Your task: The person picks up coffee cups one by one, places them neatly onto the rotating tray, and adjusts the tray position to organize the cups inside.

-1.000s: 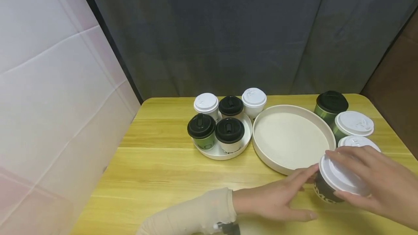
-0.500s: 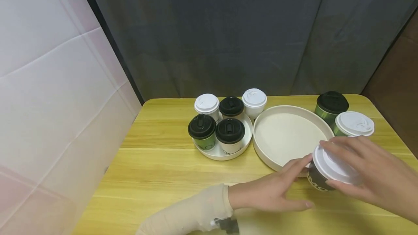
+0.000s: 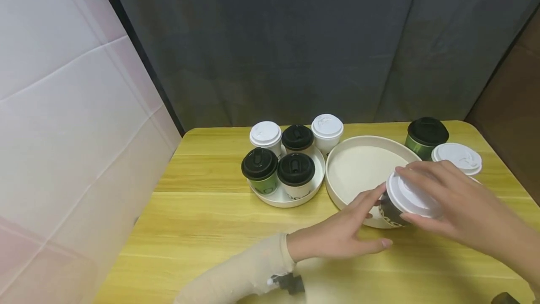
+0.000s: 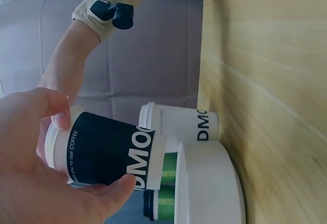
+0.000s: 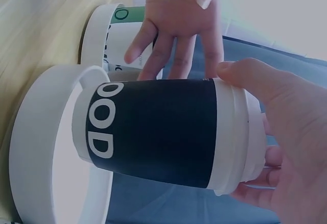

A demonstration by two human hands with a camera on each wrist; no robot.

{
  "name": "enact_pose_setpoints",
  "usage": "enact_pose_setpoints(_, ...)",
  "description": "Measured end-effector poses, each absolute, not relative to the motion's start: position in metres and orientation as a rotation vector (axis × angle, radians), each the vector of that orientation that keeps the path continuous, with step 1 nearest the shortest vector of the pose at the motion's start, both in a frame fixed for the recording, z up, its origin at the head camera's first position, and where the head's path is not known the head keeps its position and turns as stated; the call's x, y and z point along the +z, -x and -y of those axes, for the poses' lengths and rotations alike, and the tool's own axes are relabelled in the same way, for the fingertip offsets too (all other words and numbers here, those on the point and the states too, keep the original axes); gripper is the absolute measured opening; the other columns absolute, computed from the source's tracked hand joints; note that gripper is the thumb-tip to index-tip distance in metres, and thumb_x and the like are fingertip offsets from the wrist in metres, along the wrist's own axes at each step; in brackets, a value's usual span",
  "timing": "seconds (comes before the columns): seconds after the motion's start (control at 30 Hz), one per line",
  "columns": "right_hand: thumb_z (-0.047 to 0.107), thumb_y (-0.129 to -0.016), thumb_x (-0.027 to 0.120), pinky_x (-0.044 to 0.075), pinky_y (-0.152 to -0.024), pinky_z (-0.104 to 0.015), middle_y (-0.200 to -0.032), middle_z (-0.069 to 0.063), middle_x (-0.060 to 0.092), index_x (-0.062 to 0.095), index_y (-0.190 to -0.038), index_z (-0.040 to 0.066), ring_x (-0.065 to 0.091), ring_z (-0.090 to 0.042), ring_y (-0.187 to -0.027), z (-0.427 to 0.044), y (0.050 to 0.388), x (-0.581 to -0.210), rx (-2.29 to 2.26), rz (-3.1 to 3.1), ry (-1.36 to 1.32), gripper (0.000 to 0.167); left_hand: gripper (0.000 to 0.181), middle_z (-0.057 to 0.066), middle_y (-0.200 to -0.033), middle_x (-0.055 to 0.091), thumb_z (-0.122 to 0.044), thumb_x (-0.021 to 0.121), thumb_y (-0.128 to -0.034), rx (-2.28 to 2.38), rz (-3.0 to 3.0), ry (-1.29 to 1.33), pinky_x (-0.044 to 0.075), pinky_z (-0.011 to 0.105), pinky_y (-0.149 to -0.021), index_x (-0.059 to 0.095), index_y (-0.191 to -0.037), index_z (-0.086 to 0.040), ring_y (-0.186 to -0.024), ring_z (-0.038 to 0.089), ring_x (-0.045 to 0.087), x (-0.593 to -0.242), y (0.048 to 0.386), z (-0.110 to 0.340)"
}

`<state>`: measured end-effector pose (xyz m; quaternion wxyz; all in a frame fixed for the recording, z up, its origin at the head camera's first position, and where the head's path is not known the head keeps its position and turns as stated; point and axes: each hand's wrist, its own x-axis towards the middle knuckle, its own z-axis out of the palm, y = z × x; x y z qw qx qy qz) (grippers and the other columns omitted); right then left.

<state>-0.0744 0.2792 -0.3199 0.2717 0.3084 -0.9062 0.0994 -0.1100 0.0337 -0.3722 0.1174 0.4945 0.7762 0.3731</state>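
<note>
A dark-sleeved paper cup point(image 3: 391, 210) with a white lid is held by my right hand point(image 3: 460, 203), whose fingers and thumb grip around the lid. The cup hangs slightly tilted over the near right rim of the large cream tray point(image 3: 354, 165). My left hand point(image 3: 337, 234) reaches to the cup's left side, fingers extended beside it and thumb apart. Seen from the right wrist, the cup point(image 5: 158, 132) has its base at the tray's wall point(image 5: 33, 147); the left hand's fingers are partly hidden behind it. The left wrist view shows the dark sleeve point(image 4: 104, 145) with white lettering.
Left of the large tray, a smaller white plate point(image 3: 284, 203) carries several cups with black or white lids. At the right stand a green cup with a black lid point(image 3: 428, 131) and a white-lidded cup point(image 3: 457, 156); another is mostly hidden behind my right hand.
Both hands and the gripped cup have moved left and away from me, from the table beside the tray to over its near right rim. The other cups have stayed put.
</note>
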Motion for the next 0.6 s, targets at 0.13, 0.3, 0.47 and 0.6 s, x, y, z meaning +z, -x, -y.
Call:
enact_pose_setpoints(0.13, 0.069, -0.089, 0.054, 0.041, -0.08, -0.03, -0.121, -0.007, 0.063, 0.062, -0.132, 0.015, 0.054, -0.022, -0.103, -0.273, 0.084, -0.324, 0.313, 2.431, -0.848, 0.069, 0.1, 0.007, -0.162, 0.024, -0.027, 0.066, -0.0944, 1.12, -2.3, -1.42, 0.042, 0.015, -0.108, -0.011, -0.158, -0.026, -0.145, 0.013, 0.037, -0.374, 0.115, -0.03)
enact_pose_setpoints(0.3, 0.065, -0.087, 0.061, 0.049, -0.077, -0.038, -0.124, -0.007, 0.061, 0.06, -0.134, 0.017, 0.055, -0.024, -0.105, -0.266, 0.094, -0.329, 0.346, 2.453, -0.838, 0.068, 0.1, 0.007, -0.162, 0.024, -0.026, 0.066, -0.0936, 1.163, -2.325, -1.376, 0.044, 0.017, -0.107, -0.01, -0.159, -0.027, -0.144, 0.014, 0.038, -0.377, 0.121, -0.025)
enact_pose_setpoints(0.47, 0.05, -0.077, 0.079, 0.055, -0.075, -0.047, -0.126, -0.01, 0.061, 0.058, -0.136, 0.017, 0.055, -0.027, -0.108, -0.261, 0.102, -0.333, 0.369, 2.482, -0.814, 0.07, 0.099, 0.007, -0.161, 0.026, -0.025, 0.067, -0.0926, 1.182, -2.349, -1.344, 0.046, 0.019, -0.106, -0.007, -0.159, -0.026, -0.142, 0.015, 0.04, -0.38, 0.126, -0.02)
enact_pose_setpoints(0.6, 0.043, -0.074, 0.082, 0.056, -0.076, -0.047, -0.125, -0.012, 0.061, 0.059, -0.136, 0.016, 0.056, -0.029, -0.111, -0.255, 0.11, -0.337, 0.369, 2.46, -0.821, 0.071, 0.1, 0.007, -0.161, 0.026, -0.024, 0.068, -0.0917, 1.192, -2.373, -1.31, 0.047, 0.021, -0.107, -0.005, -0.16, -0.023, -0.142, 0.016, 0.041, -0.382, 0.129, -0.015)
